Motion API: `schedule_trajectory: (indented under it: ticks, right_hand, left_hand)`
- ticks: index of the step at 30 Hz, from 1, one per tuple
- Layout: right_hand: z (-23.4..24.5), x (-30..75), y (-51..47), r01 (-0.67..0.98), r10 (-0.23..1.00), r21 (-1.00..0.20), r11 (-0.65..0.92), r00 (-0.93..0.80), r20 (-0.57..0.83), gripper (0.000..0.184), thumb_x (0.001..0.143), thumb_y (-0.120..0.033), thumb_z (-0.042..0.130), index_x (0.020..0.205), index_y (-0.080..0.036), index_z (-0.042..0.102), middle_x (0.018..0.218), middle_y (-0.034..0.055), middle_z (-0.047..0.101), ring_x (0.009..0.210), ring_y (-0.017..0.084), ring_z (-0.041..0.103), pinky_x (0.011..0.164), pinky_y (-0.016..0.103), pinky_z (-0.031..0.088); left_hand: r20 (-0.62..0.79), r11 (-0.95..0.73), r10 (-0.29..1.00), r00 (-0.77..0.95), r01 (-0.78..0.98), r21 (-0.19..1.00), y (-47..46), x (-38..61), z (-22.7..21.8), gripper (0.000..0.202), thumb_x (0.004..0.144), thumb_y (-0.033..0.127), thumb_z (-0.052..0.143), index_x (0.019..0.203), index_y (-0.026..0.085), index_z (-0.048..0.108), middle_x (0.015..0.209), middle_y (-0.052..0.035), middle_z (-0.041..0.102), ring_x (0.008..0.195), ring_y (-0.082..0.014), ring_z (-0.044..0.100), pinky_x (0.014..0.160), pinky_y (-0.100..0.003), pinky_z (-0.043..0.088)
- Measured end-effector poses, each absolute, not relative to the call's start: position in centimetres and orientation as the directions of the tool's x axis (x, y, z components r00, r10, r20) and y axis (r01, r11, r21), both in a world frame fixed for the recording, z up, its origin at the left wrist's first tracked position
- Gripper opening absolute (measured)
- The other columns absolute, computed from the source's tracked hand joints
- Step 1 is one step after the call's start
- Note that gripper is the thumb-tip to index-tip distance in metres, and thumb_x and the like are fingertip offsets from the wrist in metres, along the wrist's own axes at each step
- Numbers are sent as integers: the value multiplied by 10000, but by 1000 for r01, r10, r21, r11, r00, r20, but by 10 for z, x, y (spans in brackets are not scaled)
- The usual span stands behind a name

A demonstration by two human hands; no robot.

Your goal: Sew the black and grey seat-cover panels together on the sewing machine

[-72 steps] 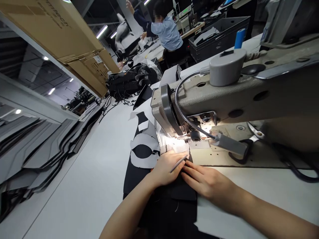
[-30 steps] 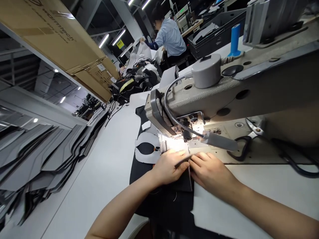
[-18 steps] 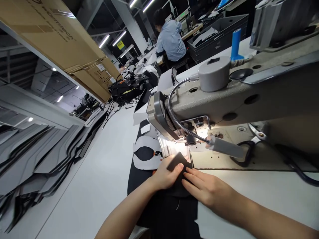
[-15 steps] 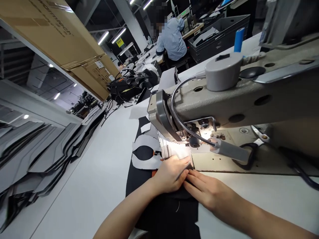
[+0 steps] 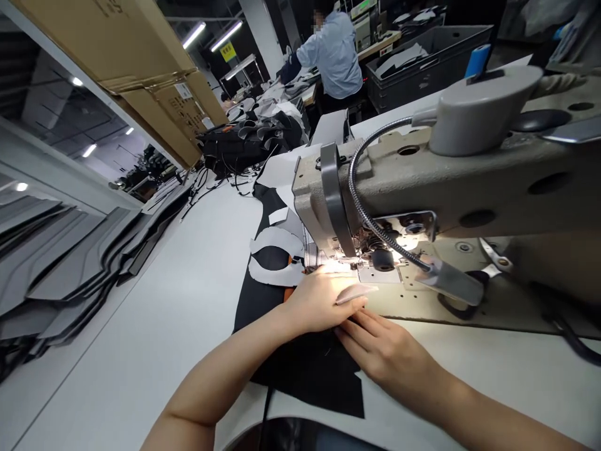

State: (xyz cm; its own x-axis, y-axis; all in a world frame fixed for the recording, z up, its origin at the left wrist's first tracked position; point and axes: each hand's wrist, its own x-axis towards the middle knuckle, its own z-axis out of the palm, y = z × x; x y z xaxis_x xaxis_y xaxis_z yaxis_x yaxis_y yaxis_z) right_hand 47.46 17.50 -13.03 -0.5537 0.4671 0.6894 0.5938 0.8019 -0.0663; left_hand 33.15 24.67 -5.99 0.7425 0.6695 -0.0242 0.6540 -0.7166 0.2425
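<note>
A black fabric piece [image 5: 323,376] lies on the table in front of a sewing machine [image 5: 370,188], its far end running up along the machine head. White shaped panels [image 5: 272,275] and a bit of orange show on it. My left hand [image 5: 314,299] rests on the work just before the lit needle area, with a thin, pale, flat piece [image 5: 354,293] between thumb and fingers; its kind is unclear. Fingers together, my right hand [image 5: 385,347] grips the fabric's right edge, close by the left thumb. The left fingertips are partly lost in glare.
Scissors [image 5: 493,260] lie on the machine bed under the arm, by a lamp [image 5: 453,282] on a flexible neck. Stacked grey panels [image 5: 70,269] are at left. Behind are cardboard boxes [image 5: 159,81], a grey crate [image 5: 422,75] and a person in light blue [image 5: 333,56].
Both hands and the black fabric have moved forward, toward the needle area. The fabric's near end has drawn away from me, and the view has shifted. The person behind has changed posture.
</note>
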Motion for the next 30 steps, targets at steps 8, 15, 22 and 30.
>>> schedule_trajectory:
  ticks: [8,15,22,30]
  right_hand:
    - [-132,479,171,571,466,-49,820,-614,637,297,809,1,419,971,-71,658,878,108,651,814,226,614,792,373,537]
    - [-140,478,170,594,473,-43,804,-593,651,357,794,2,420,1084,-18,626,1058,157,649,1020,265,589,930,370,493]
    - [-138,486,182,642,522,-86,762,-530,668,419,781,36,366,1112,-16,618,1135,174,627,1080,248,569,907,347,498]
    - [-139,471,158,459,426,-98,883,-697,577,364,817,-154,470,1136,-68,624,1148,141,633,1050,245,564,908,351,460]
  left_hand:
    - [-12,-817,573,820,572,68,222,315,-77,370,829,127,405,1159,91,569,1173,-116,609,896,-245,558,753,-363,469]
    - [-30,-780,556,830,535,325,238,315,-73,297,932,208,360,1032,183,639,1122,-47,645,937,-181,576,845,-290,443]
    - [63,-830,532,845,505,235,254,317,-80,314,953,226,351,1060,181,643,1166,-40,637,1086,-176,565,963,-311,413]
    - [155,-776,630,761,625,86,246,330,-75,247,926,257,445,1077,169,619,1068,-48,660,993,-183,595,869,-301,488]
